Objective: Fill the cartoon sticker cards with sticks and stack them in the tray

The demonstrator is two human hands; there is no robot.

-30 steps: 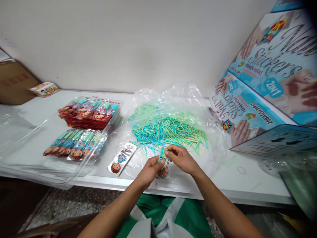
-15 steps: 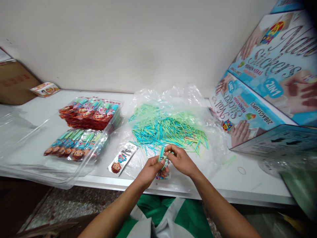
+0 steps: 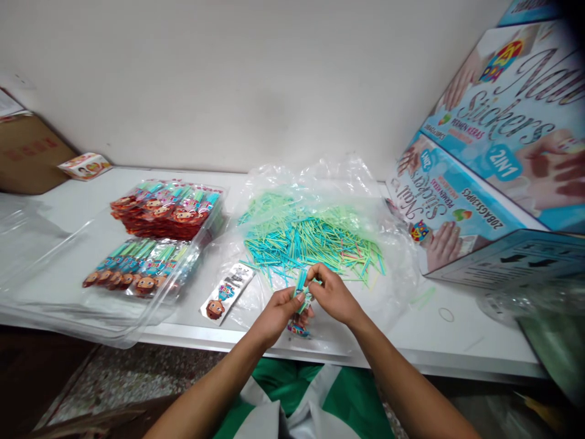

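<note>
My left hand grips a small printed packet in front of me, its thumb pressed across the front. Blue and green thin sticks stand up out of the packet's top. Close against that top, my right hand has its thumb and finger pinched together; what lies between them is too small to make out. Just beyond both hands, a heap of blue and green sticks is spread over a clear plastic bag. Left of my hands a flat packet with a cartoon figure lies on the table.
At left, a clear plastic tray holds stacked filled packets and a second row of packets. Printed blue boxes stand at right. A rubber band lies on the table. A brown carton sits at far left.
Both hands stay nearly in place. My right hand's fingers have shifted slightly at the packet's top, and the packet's lower end has turned a little.
</note>
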